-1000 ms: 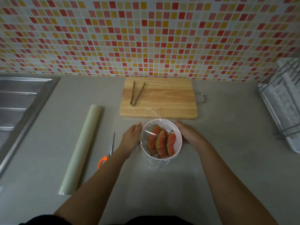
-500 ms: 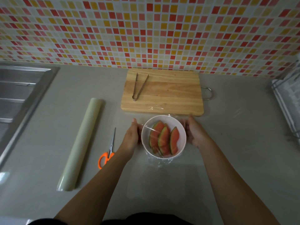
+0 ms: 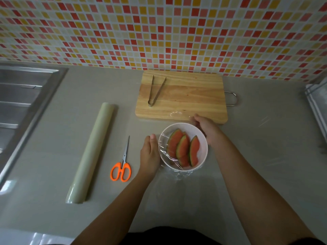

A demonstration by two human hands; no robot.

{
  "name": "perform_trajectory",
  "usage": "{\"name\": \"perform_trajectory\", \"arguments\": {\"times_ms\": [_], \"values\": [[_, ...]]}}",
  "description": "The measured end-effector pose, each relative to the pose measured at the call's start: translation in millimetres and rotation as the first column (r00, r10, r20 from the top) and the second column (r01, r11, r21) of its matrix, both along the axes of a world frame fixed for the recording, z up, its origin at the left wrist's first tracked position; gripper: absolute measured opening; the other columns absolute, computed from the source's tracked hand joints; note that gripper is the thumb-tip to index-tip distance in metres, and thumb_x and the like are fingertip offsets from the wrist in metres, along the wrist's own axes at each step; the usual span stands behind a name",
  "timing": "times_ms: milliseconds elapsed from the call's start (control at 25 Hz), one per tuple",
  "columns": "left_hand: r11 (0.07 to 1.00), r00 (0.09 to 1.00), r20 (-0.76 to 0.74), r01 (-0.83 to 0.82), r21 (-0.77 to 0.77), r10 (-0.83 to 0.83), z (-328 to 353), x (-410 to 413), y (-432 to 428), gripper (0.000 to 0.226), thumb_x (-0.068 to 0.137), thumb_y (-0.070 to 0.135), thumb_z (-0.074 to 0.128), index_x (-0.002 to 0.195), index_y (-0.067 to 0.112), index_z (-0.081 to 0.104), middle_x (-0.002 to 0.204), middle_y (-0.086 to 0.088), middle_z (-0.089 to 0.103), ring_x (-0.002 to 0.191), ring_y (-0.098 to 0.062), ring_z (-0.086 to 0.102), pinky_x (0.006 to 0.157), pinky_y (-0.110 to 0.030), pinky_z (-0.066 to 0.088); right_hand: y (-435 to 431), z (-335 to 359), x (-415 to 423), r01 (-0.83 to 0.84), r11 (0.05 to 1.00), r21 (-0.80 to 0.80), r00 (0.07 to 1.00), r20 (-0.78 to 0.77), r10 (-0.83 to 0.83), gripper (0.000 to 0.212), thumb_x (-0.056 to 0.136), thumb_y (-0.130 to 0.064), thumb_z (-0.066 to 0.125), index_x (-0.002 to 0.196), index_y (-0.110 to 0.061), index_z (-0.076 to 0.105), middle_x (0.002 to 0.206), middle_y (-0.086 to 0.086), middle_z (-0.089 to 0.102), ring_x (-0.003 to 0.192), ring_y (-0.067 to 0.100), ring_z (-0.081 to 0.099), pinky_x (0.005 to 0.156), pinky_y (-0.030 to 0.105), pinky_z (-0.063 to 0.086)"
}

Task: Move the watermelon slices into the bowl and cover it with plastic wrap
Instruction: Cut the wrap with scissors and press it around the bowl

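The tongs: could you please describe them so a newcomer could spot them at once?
Find the wooden board against the tiled wall, beyond the bowl. The tongs lie on its left part. They are the only metal V there, unlike the orange-handled scissors on the counter.

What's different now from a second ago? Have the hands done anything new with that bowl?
The right hand has slid from the bowl's side to its far rim, by the cutting board, where loose plastic wrap lies. The left hand stays flat against the bowl's left side. The three watermelon slices remain under the wrap, and the tongs, scissors and roll lie as before. The camera shifted slightly.
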State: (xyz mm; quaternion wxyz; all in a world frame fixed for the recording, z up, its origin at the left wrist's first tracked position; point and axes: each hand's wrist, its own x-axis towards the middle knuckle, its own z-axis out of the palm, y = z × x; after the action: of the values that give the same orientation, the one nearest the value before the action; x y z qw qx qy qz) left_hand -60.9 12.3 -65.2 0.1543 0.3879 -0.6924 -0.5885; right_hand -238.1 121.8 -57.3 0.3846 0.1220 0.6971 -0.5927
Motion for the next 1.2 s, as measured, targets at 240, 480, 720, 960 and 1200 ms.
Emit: {"name": "perform_trajectory", "arguments": {"times_ms": [240, 480, 720, 960, 1200], "values": [[0.998, 0.999, 0.034, 0.035, 0.047, -0.037, -3, 8, -10, 0.038, 0.087, 0.055, 0.039, 0.067, 0.029, 0.059, 0.065, 0.017, 0.063, 0.062, 0.003, 0.054, 0.060, -0.010, 0.041, 0, -2, 4, 0.112, 0.992, 0.063, 0.981, -0.165, -0.100, 0.046, 0.098, -0.041, 0.027, 0.073, -0.021, 0.060, 0.060, 0.000, 0.045, 0.046, 0.011, 0.041, 0.046, 0.023, 0.036], [0.984, 0.987, 0.019, 0.156, 0.086, -0.158, 2, -1, -21, 0.030, 0.093, 0.042, 0.049, 0.065, 0.039, 0.059, 0.063, 0.016, 0.060, 0.063, -0.001, 0.056, 0.063, -0.027, 0.046, 6, 12, 2, -0.249, 0.968, 0.040, 0.968, 0.019, 0.249, 0.091, 0.061, -0.085, 0.044, 0.119, -0.017, 0.062, 0.111, 0.006, 0.065, 0.109, 0.028, 0.059, 0.104, 0.045, 0.041], [0.963, 0.966, 0.007, 0.257, 0.078, -0.258, 11, -19, -36, 0.029, 0.096, 0.040, 0.046, 0.073, 0.024, 0.050, 0.067, 0.006, 0.056, 0.057, -0.007, 0.053, 0.052, -0.024, 0.045, 17, 0, 13, -0.104, 0.994, 0.021, 0.993, 0.050, 0.103, 0.049, 0.090, -0.052, 0.044, 0.102, -0.011, 0.067, 0.105, 0.017, 0.068, 0.097, 0.032, 0.064, 0.096, 0.046, 0.048], [0.928, 0.943, 0.069, 0.305, 0.214, -0.325, 17, -37, -48, 0.031, 0.098, 0.039, 0.041, 0.075, 0.019, 0.046, 0.057, 0.007, 0.052, 0.046, -0.006, 0.048, 0.046, -0.022, 0.040, 23, 7, 7, -0.010, 0.977, -0.211, 0.992, 0.119, 0.036, 0.045, 0.091, -0.036, 0.038, 0.090, -0.006, 0.071, 0.074, 0.009, 0.068, 0.072, 0.023, 0.060, 0.066, 0.029, 0.051], [0.928, 0.925, 0.110, 0.348, 0.134, -0.363, 15, -39, -52, 0.034, 0.097, 0.043, 0.041, 0.073, 0.019, 0.047, 0.063, 0.007, 0.051, 0.049, -0.002, 0.049, 0.050, -0.019, 0.041, 9, 21, -2, -0.302, 0.953, 0.017, 0.951, 0.065, 0.301, 0.048, 0.063, -0.066, 0.065, 0.066, -0.019, 0.071, 0.054, -0.002, 0.063, 0.046, 0.012, 0.059, 0.049, 0.023, 0.049]]}}
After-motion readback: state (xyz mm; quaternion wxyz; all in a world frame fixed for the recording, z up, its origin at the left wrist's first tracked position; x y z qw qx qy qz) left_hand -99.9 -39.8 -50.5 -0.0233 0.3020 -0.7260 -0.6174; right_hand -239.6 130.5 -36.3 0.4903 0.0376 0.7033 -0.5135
